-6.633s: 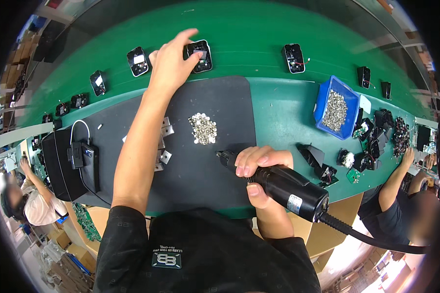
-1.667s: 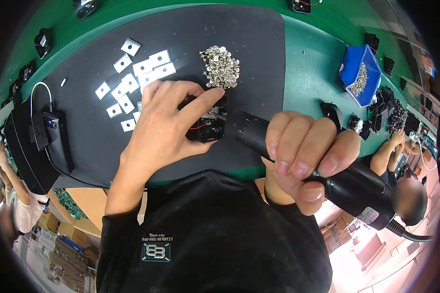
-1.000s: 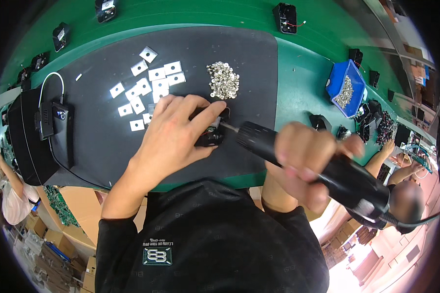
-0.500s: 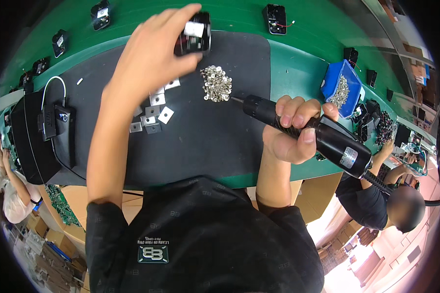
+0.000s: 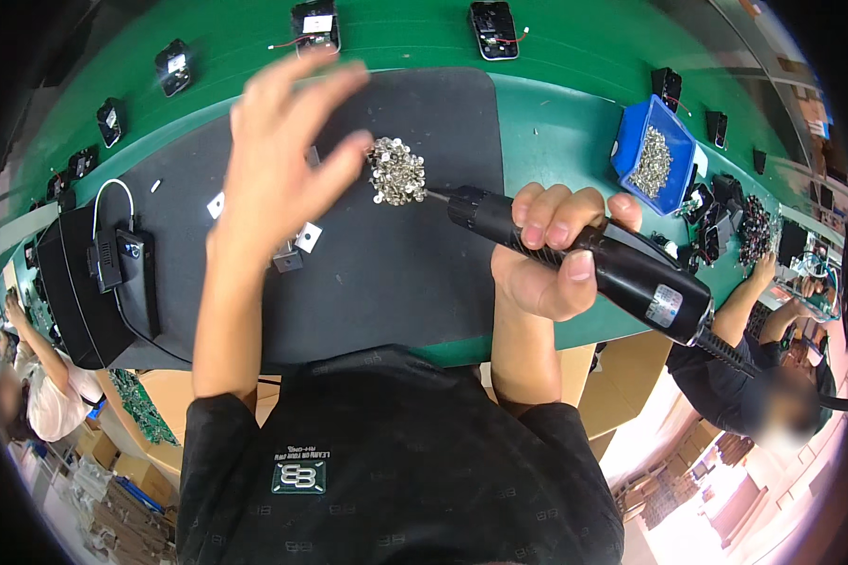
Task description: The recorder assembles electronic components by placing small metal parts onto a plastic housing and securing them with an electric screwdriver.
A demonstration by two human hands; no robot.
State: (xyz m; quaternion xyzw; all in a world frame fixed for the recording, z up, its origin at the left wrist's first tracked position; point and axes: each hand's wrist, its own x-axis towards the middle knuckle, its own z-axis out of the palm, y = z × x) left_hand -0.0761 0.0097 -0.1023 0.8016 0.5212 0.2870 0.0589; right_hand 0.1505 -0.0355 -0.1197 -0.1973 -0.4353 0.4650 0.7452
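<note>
My left hand [image 5: 287, 155], smeared a little by motion, is over the dark work mat [image 5: 386, 273] with fingers spread and nothing in it. Just beyond its fingertips, a black device housing [image 5: 316, 30] with a white label and a red wire lies on the green belt. Square metal plates [image 5: 307, 237] lie partly hidden under this hand. My right hand [image 5: 565, 245] is wrapped around a black electric screwdriver [image 5: 631, 278]. The screwdriver's bit points left, at the right edge of a heap of small silver screws [image 5: 397, 171]; whether it touches one I cannot tell.
More black housings [image 5: 496, 30] are spaced along the green belt [image 5: 405, 38]. A blue bin [image 5: 664, 193] of screws stands at the right. At the left are a black box [image 5: 75, 282] and a cabled device [image 5: 134, 273]. Other people work on both sides.
My left hand has let go of the black housing, which now lies on the belt, and has drawn back toward me. The screwdriver bit has come nearer the screw heap.
</note>
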